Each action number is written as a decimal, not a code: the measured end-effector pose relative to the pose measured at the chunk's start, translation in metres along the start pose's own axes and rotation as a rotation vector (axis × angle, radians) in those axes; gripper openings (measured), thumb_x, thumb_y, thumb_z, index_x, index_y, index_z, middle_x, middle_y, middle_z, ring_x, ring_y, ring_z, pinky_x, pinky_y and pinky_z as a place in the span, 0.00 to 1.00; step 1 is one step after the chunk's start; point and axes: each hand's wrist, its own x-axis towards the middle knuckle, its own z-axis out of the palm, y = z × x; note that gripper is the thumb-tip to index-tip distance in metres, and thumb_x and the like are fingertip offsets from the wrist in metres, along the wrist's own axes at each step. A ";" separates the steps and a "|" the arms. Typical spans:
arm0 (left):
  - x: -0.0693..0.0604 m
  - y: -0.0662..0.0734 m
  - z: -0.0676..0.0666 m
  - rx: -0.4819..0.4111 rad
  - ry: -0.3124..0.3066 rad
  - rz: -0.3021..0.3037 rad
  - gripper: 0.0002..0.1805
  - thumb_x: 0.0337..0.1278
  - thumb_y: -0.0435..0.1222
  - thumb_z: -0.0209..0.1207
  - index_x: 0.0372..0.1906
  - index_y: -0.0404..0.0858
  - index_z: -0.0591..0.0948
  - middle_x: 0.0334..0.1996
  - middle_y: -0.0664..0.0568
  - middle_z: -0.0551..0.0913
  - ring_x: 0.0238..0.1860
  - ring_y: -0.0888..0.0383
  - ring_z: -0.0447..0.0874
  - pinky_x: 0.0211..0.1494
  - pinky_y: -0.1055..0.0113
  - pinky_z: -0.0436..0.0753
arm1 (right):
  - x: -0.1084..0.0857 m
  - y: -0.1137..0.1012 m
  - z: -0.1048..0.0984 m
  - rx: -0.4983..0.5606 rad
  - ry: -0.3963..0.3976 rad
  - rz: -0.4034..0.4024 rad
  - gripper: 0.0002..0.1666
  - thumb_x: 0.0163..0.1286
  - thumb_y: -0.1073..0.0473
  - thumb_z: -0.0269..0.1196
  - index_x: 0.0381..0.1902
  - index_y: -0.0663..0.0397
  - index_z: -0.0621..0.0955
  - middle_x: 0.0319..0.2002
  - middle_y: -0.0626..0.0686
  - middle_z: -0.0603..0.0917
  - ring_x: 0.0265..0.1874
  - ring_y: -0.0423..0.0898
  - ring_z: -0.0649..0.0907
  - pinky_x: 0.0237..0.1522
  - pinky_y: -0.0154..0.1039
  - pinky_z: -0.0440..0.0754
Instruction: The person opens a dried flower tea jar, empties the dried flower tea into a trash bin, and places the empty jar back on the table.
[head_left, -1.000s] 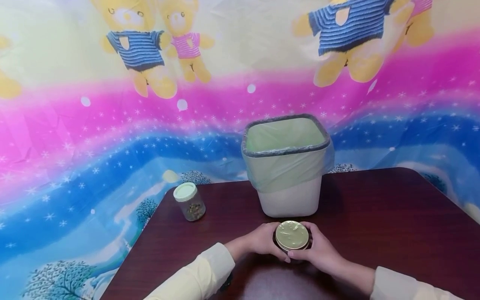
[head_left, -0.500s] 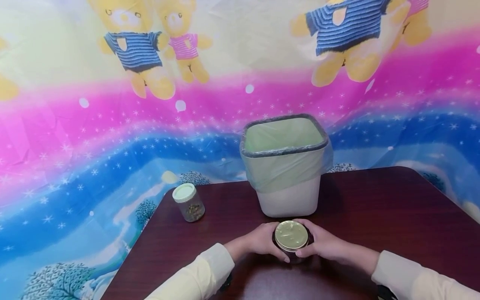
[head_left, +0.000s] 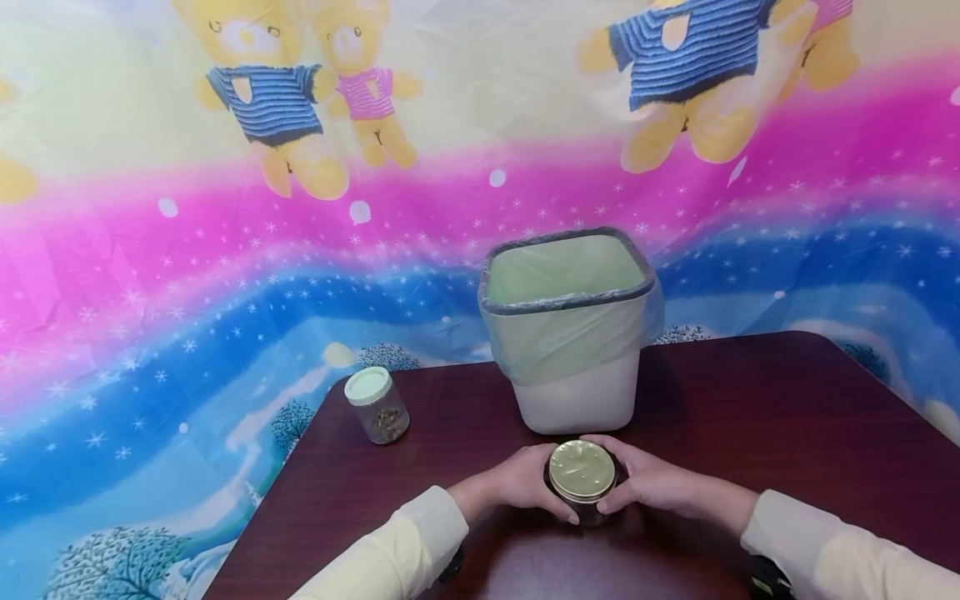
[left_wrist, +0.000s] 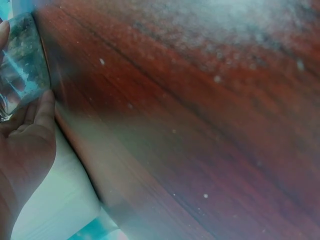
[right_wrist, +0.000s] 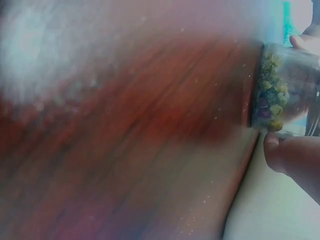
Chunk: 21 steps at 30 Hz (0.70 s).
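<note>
A clear jar with a gold top [head_left: 582,468] stands upright on the dark red-brown table [head_left: 720,417], between both hands. My left hand [head_left: 523,481] grips its left side, thumb near the front. From the other side my right hand [head_left: 654,483] holds it, fingers reaching behind and thumb at the front right. Dried yellowish and purple flower-like pieces fill the bottom of the jar [right_wrist: 272,92] in the right wrist view. In the left wrist view the left hand [left_wrist: 30,145] touches the jar's wall at the image edge; most of the jar is cut off.
Behind the hands stands a white bin [head_left: 577,400] with a pale green liner and grey rim. Towards the back left is a second jar [head_left: 378,407] with a pale green lid and brownish pieces inside. A printed bear curtain [head_left: 450,208] hangs beyond the table.
My right hand has turned slightly around the jar: its thumb has slid to the right and its fingers reach further behind. The left hand stays nearly still.
</note>
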 end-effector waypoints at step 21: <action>0.000 0.000 0.000 -0.014 0.004 0.027 0.41 0.28 0.44 0.81 0.57 0.49 0.77 0.43 0.70 0.80 0.45 0.74 0.76 0.51 0.77 0.74 | -0.004 -0.021 0.061 -0.192 0.562 0.180 0.58 0.38 0.63 0.81 0.63 0.70 0.60 0.57 0.66 0.72 0.57 0.60 0.72 0.59 0.54 0.65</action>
